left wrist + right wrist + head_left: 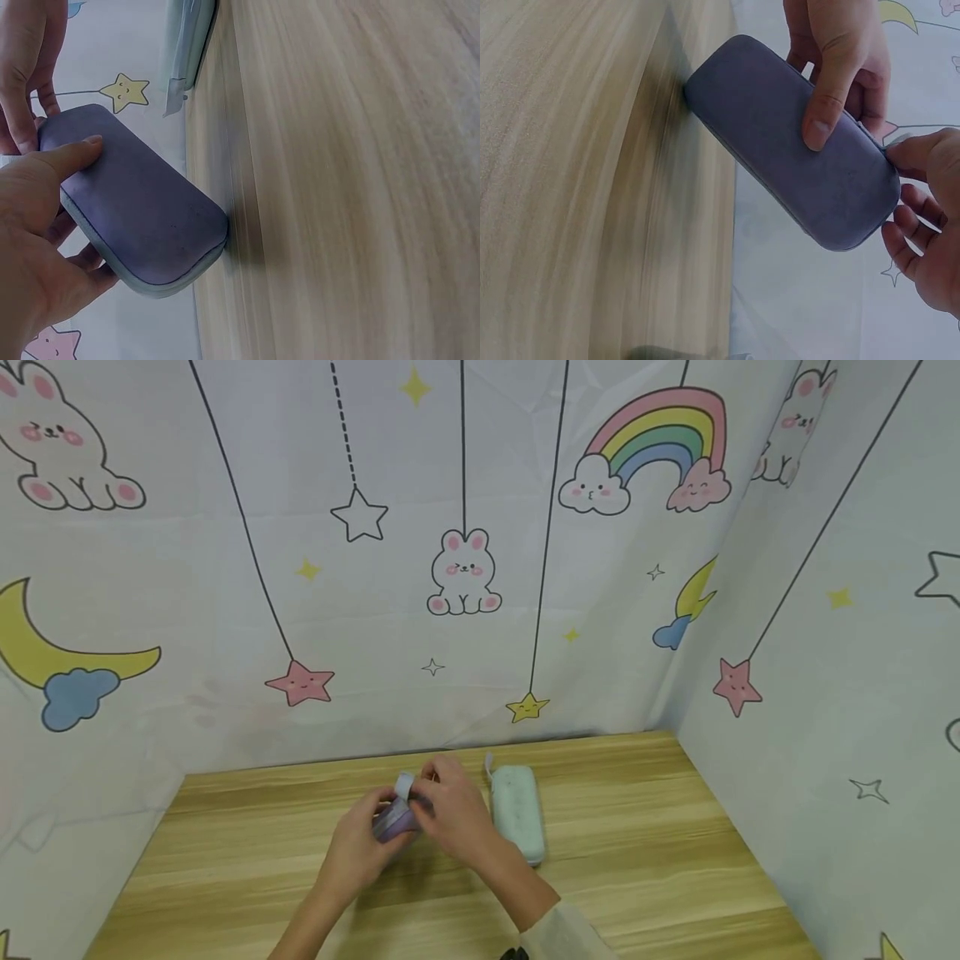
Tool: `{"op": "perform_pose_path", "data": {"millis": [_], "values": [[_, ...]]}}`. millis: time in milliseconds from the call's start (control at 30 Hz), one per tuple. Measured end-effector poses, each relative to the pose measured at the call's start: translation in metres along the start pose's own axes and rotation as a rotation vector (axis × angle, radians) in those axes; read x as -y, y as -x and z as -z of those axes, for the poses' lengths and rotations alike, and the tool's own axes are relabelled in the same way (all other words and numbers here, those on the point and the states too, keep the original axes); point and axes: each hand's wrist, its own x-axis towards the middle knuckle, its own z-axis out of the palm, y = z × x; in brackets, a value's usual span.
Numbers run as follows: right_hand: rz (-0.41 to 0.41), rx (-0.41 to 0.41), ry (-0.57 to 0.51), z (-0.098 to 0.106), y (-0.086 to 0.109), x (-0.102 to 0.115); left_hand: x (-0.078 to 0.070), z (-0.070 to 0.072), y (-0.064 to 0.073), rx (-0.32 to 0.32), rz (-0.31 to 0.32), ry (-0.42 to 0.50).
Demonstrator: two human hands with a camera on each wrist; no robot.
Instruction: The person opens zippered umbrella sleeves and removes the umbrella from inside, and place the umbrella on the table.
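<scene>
A purple zippered case (pixel 401 823) with rounded corners is held tilted over the table, one end close to the wood. My left hand (pixel 360 843) grips its side, the thumb lying across the purple face (pixel 142 202) and fingers behind. At the upper end, my right hand (pixel 930 217) pinches near the seam with thumb and forefinger, its other fingers curled beside the corner. A pale strap loop (pixel 403 786) stands up between the hands. I cannot tell whether the right fingertips hold a zipper pull or the edge itself.
A mint-green case (pixel 517 814) with a strap lies on the table just right of my right hand. The wood-grain table (pixel 637 843) meets a white printed cloth (pixel 390 693) at the back and another cloth side (pixel 810 735) on the right.
</scene>
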Motion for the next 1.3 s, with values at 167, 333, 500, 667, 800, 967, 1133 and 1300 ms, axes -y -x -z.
{"op": "perform_pose_path", "data": {"millis": [167,333,500,667,800,967,1133,1300], "values": [[-0.001,0.027,0.008,0.0016,-0.0015,-0.0003,-0.0013,-0.0007,0.0004,-0.007,-0.013,-0.008],[0.017,0.040,0.022,0.0020,-0.0027,-0.0011,-0.0012,-0.0027,-0.0005,-0.022,-0.038,-0.022],[0.107,0.002,0.103,-0.0019,-0.0028,-0.0036,-0.0001,-0.0045,-0.0012,-0.010,-0.020,-0.028],[0.143,-0.027,0.108,-0.0060,-0.0021,-0.0043,-0.0001,-0.0040,-0.0004,0.000,0.002,-0.025],[0.134,-0.043,0.097,-0.0066,-0.0026,-0.0021,-0.0002,-0.0032,-0.0001,-0.005,0.003,-0.031],[0.113,-0.022,0.097,-0.0030,-0.0034,0.0011,-0.0012,-0.0026,-0.0005,-0.007,0.007,-0.030],[0.094,-0.009,0.084,-0.0013,-0.0037,0.0025,-0.0024,-0.0021,-0.0004,0.002,0.012,-0.025],[0.009,0.049,0.039,0.0028,-0.0041,0.0053,-0.0012,-0.0021,0.0001,0.009,0.015,-0.021]]}}
